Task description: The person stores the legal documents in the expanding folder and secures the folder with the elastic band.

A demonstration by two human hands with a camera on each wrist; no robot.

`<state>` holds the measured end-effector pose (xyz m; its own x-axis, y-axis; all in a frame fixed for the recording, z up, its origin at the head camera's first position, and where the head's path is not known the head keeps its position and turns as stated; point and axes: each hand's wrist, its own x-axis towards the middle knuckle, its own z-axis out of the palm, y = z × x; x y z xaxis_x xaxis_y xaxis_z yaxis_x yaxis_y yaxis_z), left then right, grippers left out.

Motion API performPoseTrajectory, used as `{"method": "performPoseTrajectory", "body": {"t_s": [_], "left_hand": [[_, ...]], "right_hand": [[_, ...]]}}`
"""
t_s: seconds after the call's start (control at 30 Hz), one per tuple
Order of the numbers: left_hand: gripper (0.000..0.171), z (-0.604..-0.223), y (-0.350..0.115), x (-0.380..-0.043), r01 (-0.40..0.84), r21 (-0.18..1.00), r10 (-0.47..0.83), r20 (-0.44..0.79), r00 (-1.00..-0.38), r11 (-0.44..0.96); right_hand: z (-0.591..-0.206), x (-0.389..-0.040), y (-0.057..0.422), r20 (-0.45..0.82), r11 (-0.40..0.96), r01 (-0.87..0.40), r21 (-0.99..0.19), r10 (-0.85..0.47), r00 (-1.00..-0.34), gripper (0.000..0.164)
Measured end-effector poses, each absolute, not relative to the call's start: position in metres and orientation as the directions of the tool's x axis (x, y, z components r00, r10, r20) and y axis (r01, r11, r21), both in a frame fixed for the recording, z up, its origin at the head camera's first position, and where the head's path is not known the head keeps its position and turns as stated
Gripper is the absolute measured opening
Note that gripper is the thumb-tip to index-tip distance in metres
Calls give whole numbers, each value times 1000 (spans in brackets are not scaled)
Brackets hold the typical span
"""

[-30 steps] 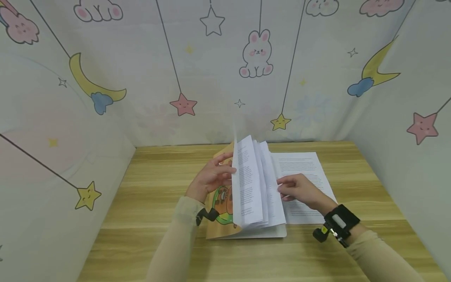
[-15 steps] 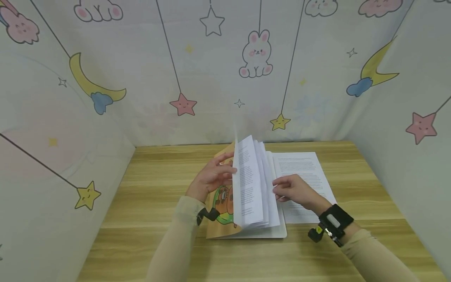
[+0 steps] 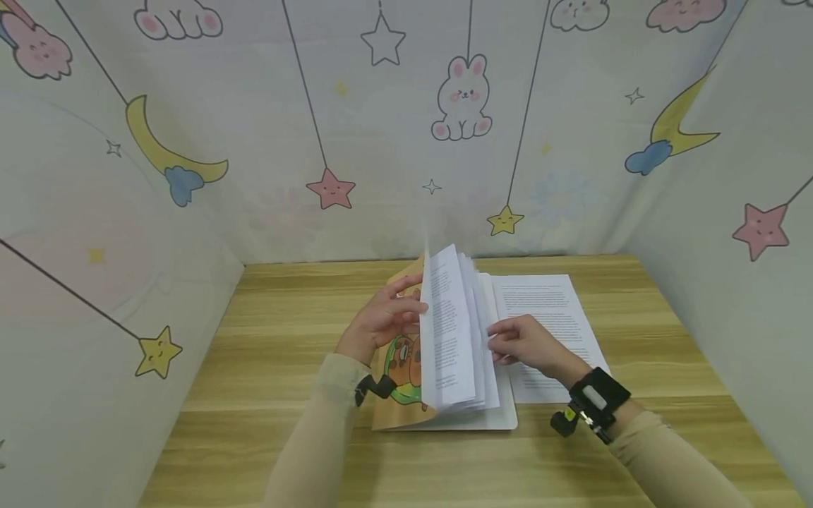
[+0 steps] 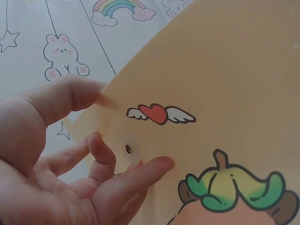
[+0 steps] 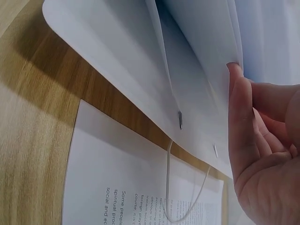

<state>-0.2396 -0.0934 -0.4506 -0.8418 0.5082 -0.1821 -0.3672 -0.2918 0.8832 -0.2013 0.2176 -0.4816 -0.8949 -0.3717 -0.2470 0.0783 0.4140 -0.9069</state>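
A folder with a tan cartoon cover stands partly open in the middle of the table, its white back panel lying flat. My left hand grips the cover's free edge and keeps it raised. Several white leaves, one a printed page, fan out between cover and back. At their right edge my right hand pinches white inner leaves between thumb and finger. A white elastic cord loops from the back panel, beside its metal tips.
A loose printed sheet lies flat on the wooden table, right of the folder and partly under my right hand. White cartoon-printed fabric encloses the table at the back and both sides.
My right hand has moved left, bringing the inner leaves closer to the cover and baring more of the back panel. My left hand has stayed in place.
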Motion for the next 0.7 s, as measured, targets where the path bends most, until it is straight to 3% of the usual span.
{"method": "performPoseTrajectory", "body": {"t_s": [0.7], "left_hand": [[75, -450, -90, -239, -368, 886, 498, -193, -846, -283]], "right_hand": [[-489, -207, 210, -262, 487, 68, -871, -343, -902, 32]]}}
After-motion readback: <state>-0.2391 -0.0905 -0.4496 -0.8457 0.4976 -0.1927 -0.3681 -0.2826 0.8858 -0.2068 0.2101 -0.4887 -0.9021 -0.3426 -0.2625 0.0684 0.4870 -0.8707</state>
